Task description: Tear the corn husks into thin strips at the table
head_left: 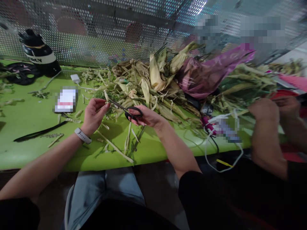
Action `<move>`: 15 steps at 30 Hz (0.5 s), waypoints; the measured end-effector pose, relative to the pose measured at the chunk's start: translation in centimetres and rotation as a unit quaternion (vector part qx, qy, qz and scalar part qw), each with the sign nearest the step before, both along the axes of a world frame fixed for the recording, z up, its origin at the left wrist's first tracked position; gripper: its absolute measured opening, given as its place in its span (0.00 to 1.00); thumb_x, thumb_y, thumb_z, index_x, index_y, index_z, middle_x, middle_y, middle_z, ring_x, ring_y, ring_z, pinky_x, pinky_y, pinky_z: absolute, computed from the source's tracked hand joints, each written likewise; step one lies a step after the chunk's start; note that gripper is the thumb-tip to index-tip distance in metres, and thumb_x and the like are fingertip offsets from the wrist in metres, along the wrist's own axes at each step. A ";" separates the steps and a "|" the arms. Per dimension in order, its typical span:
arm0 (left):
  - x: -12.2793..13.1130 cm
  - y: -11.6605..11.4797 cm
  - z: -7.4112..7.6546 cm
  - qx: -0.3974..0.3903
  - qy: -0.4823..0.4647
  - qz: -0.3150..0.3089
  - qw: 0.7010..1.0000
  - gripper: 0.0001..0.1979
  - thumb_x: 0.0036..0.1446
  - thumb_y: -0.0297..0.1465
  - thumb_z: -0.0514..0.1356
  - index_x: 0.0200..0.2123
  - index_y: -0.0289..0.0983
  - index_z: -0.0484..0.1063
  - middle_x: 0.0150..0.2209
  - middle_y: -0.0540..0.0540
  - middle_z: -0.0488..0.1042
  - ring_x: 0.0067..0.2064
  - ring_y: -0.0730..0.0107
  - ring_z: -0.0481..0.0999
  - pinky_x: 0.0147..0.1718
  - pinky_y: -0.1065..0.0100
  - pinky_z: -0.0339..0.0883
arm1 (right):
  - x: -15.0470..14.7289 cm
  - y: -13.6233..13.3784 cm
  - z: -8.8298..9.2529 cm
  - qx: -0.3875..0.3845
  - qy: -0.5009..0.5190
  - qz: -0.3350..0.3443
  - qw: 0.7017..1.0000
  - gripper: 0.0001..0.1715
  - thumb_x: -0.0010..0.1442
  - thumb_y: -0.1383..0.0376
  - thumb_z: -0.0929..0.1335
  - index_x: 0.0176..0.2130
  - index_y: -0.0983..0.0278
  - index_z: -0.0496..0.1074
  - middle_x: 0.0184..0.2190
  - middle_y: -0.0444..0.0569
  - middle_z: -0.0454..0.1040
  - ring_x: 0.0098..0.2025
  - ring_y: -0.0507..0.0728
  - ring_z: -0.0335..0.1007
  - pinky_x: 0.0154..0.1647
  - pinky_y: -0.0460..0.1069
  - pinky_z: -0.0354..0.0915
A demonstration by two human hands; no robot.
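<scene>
My right hand (146,117) grips black-handled scissors (124,110), fingers through the loops, with the blades pointing left. My left hand (94,113), a white band on its wrist, pinches a small pale husk strip (106,95) right at the blade tips. Both hands hover over the green table (24,118), in front of a heap of dry corn husks (148,83). Loose husk strips (115,148) lie under my hands near the table's front edge.
A pink plastic bag (211,70) lies on the heap. Another person's hands (273,111) work at the right. A phone (66,99), a white charger (75,78), a black bottle (39,52), a dark strap (38,131) and white cables (223,159) are on the table. Perforated metal (96,28) stands behind.
</scene>
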State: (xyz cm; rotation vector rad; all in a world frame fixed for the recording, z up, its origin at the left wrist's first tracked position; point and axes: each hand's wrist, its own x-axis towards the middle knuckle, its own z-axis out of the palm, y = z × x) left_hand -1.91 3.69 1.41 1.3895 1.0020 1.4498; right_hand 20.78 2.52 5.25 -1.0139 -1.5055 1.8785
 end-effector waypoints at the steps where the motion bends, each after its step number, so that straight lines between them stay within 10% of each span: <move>1: 0.0 0.0 0.0 0.001 -0.001 0.001 1.000 0.20 0.49 0.43 0.70 0.38 0.38 0.68 0.37 0.46 0.78 0.41 0.67 0.80 0.43 0.66 0.73 | -0.1 0.0 0.0 -0.002 0.005 0.001 1.000 0.25 0.52 0.47 0.72 0.27 0.68 0.71 0.14 0.42 0.71 0.10 0.43 0.53 0.07 0.38 0.47; 15: -0.1 0.0 0.0 0.013 -0.005 0.019 1.000 0.19 0.51 0.42 0.69 0.39 0.39 0.68 0.37 0.46 0.78 0.42 0.66 0.80 0.41 0.66 0.74 | -0.4 0.0 -1.3 -0.010 0.040 0.003 0.999 0.28 0.52 0.44 0.72 0.29 0.68 0.70 0.16 0.43 0.72 0.11 0.43 0.54 0.08 0.39 0.48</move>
